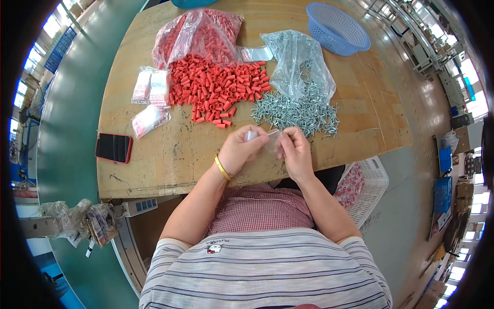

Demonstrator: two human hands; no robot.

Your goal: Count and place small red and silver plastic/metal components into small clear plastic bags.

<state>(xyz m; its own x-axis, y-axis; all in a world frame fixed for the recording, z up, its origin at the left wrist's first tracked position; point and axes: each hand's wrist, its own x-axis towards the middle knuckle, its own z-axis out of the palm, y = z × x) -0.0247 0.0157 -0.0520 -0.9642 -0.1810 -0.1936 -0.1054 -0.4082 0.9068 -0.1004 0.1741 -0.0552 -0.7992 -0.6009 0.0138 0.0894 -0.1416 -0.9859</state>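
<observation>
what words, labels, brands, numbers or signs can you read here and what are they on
Shirt: short dark lettering on the chest, beside a small cartoon figure; I won't copy it out.
Small packets on the table: reddish marks, too small to read.
Phone: dark screen, no text readable.
Clear bag in the hands: none readable.

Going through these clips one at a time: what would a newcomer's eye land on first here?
Probably the bright heap of hollow red pieces near the middle of the table, in front of a large clear bag. Right of it, silvery screws lie in a loose pile. Nearer the person, the left hand and right hand hold a small clear bag.
</observation>
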